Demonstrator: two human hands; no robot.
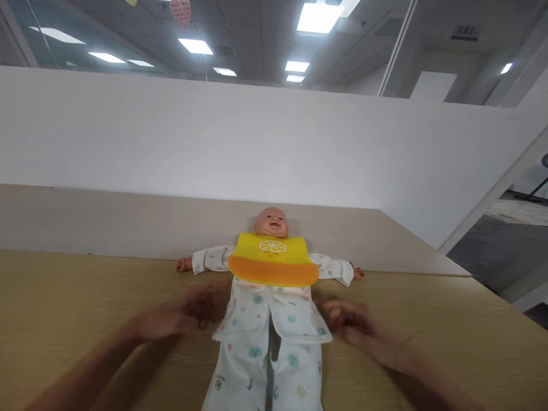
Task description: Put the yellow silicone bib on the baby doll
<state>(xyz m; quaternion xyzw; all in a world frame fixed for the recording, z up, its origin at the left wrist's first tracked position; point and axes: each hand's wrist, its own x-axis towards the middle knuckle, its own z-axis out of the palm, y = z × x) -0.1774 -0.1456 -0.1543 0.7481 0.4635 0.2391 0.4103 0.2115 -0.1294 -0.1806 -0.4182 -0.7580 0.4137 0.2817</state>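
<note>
A baby doll lies on its back along the middle of the table, arms spread sideways. It wears a white patterned jacket and matching trousers. Over its chest lies a yellow bib with an orange lower pocket and a white citrus slice printed on it. My left hand, blurred by motion, hovers beside the jacket's left edge with a finger stretched toward it. On the other side, my right hand is near the jacket's right edge, fingers loosely bent and apart. Neither hand visibly holds anything.
The wooden table has a paler strip along its back. Behind it stands a white partition with glass above. The table's right edge slants toward a grey floor.
</note>
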